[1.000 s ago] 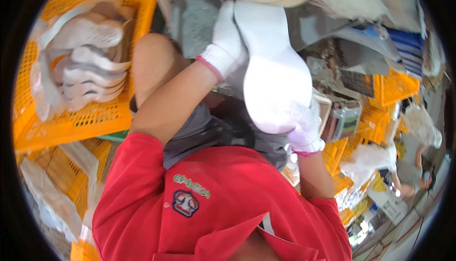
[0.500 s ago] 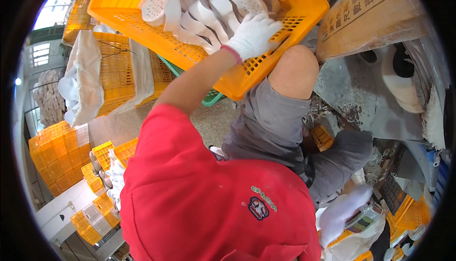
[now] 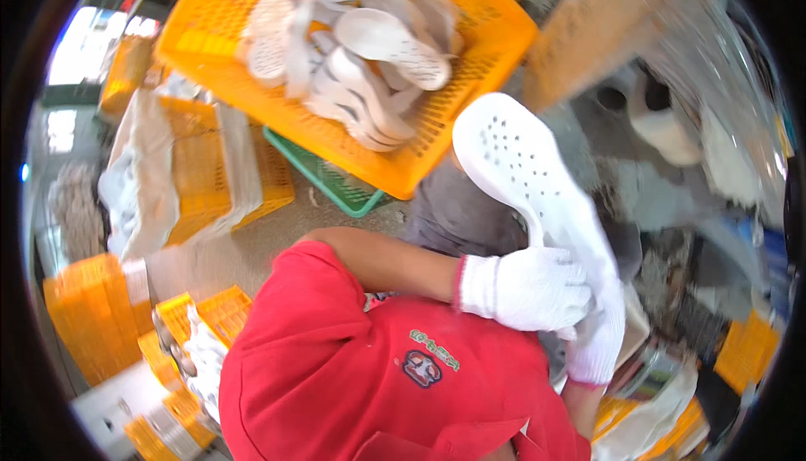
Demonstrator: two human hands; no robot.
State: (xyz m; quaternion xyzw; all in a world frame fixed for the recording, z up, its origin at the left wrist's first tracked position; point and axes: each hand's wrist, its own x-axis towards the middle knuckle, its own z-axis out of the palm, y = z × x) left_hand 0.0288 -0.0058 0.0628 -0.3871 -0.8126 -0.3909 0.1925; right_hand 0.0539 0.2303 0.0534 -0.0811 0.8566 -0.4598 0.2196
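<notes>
A white shoe insole (image 3: 510,147), dotted with small holes at its broad end, slants across the space in front of my body. My left hand (image 3: 533,289), in a white knitted glove with a pink cuff, has its fingers curled at the insole's lower part. On the other side, my gloved right hand (image 3: 603,339) grips the same lower end; its fingers are partly hidden. Beyond my hands, more white insoles (image 3: 390,45) lie heaped in an orange plastic crate (image 3: 201,20). Whether more than one insole is held, I cannot tell.
Beneath the orange crate shows a green crate (image 3: 361,196). A cardboard box (image 3: 588,28) stands to its right. At the left are stacked orange crates (image 3: 197,167) and other crates (image 3: 96,310). My bent leg (image 3: 470,213) is under the held insole.
My left hand has left the crate's insoles and come right and nearer, meeting my right hand. A white insole now shows between them. The view has shifted, with the crate appearing more to the left.
</notes>
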